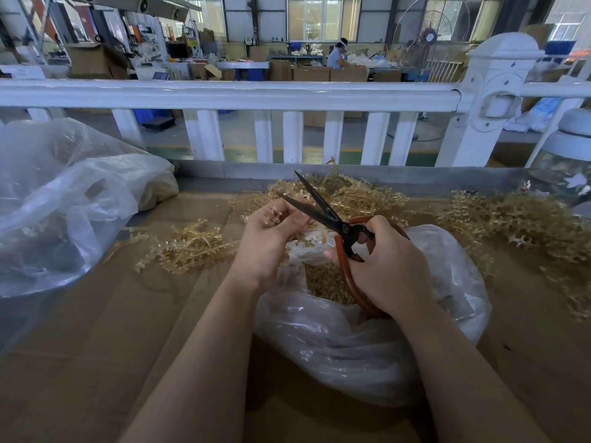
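My right hand (pixel 388 266) grips the red-brown handles of large black scissors (pixel 323 209), whose blades stand apart and point up and left. My left hand (pixel 267 238) pinches a small yellowish plastic sprue piece (pixel 274 215) just left of the lower blade. Both hands hover over an open clear plastic bag (pixel 367 343) that holds cut yellowish bits (pixel 323 281).
Heaps of yellowish plastic sprues (pixel 511 219) lie across the cardboard-covered table (pixel 96 362), behind and beside the hands. A big crumpled clear bag (pixel 64 203) sits at the left. A white railing (pixel 230 94) borders the far edge; a person works far behind it.
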A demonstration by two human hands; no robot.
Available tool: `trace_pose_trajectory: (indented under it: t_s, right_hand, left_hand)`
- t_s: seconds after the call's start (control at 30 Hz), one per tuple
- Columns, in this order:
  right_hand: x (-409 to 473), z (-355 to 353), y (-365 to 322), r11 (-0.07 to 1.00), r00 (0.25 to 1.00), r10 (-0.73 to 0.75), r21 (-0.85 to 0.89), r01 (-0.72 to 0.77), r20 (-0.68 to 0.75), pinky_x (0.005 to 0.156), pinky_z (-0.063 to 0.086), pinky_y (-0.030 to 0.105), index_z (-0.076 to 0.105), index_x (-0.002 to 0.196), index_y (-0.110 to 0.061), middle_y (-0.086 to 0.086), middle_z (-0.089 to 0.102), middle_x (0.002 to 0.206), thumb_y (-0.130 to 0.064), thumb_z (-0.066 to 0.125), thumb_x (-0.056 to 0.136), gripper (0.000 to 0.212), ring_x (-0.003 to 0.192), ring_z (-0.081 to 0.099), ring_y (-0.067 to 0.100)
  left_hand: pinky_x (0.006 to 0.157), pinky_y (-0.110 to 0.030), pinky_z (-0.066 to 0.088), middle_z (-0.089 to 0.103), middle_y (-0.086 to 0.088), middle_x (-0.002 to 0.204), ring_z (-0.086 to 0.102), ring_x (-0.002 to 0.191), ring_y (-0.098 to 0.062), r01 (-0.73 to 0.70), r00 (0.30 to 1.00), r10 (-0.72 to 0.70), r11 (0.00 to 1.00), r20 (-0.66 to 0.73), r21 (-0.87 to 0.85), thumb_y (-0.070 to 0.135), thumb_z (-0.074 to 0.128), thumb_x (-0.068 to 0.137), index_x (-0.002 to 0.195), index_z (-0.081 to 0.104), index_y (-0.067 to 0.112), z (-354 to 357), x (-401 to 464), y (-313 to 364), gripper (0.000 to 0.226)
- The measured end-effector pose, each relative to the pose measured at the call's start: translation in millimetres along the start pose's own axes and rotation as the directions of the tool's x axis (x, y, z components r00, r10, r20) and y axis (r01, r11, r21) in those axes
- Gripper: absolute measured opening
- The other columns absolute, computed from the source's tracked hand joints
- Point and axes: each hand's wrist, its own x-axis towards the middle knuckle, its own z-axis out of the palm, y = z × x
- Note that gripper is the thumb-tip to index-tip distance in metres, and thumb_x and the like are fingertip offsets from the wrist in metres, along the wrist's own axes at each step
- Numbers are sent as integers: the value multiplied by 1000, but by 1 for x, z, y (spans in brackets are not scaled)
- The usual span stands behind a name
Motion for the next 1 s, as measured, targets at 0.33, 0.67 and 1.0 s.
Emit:
trace_pose_trajectory:
  t_s: [0.33,0.67,1.0]
  right_hand:
    - [-1,-2,-1,999,999,-34,-35,33,-27,53,38,16,45,88,-29,-24,50,74,-86,51,70,60,69,53,3]
    - [-3,-1,-3,998,992,-37,-49,31,-122,44,26,16,40,75,-28,-19,42,55,-68,75,74,53,50,42,-5]
    - [-3,-5,-7,999,995,-39,1,39,-91,45,25,16,42,77,-27,-20,40,55,-84,48,71,59,49,39,-5]
  left_hand:
    - [81,-36,51,67,-6,77,62,78,-19,-44,998,39,995,55,94,1,61,92,84,67,-2,-1,0,0,10]
    - [88,-53,45,65,-8,75,58,82,-32,-9,997,8,1000,71,20,13,67,86,70,70,15,2,-3,8,16]
    - [87,-53,45,62,-23,90,56,87,-36,6,997,-8,999,72,32,1,63,88,79,68,7,1,-3,8,12]
